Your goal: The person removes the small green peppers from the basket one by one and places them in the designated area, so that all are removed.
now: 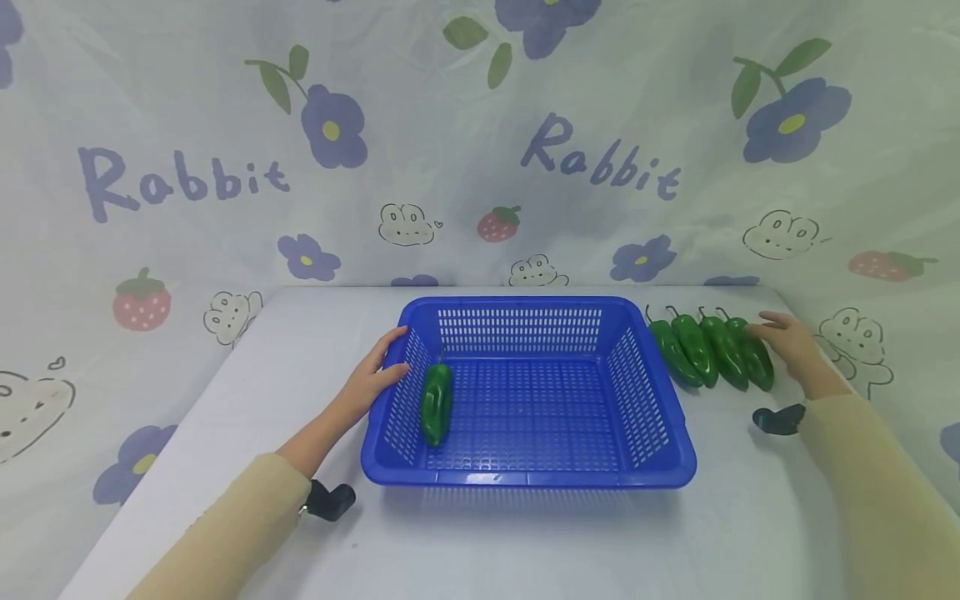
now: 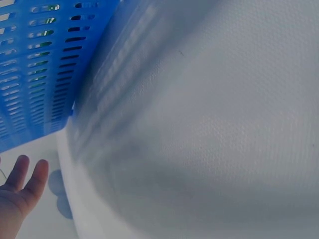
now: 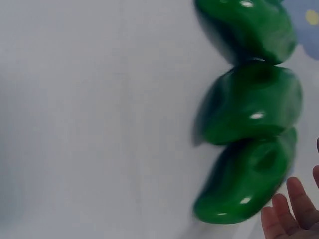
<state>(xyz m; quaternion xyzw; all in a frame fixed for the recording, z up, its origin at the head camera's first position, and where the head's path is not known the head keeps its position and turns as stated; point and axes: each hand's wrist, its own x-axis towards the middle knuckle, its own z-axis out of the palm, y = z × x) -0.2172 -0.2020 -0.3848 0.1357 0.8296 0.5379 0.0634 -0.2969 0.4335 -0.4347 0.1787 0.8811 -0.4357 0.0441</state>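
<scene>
A blue plastic basket (image 1: 528, 478) with slotted walls stands on the table. One green pepper (image 1: 436, 404) lies inside, along its left wall. My left hand (image 1: 372, 373) rests at the basket's left rim, its thumb over the edge; in the left wrist view, two of its fingers (image 2: 35, 181) look straight beside the basket wall (image 2: 37, 74). To the right of the basket, several green peppers (image 1: 722, 350) lie in a row. My right hand (image 1: 791, 343) is at the rightmost pepper (image 3: 246, 181), fingers loosely extended; whether they touch it, I cannot tell.
The white table (image 1: 525, 550) runs back to a hanging cloth (image 1: 450, 150) printed with flowers, rabbits and strawberries. A black wrist mount (image 1: 330, 501) sticks out under the left sleeve, and another black mount (image 1: 778, 419) under the right.
</scene>
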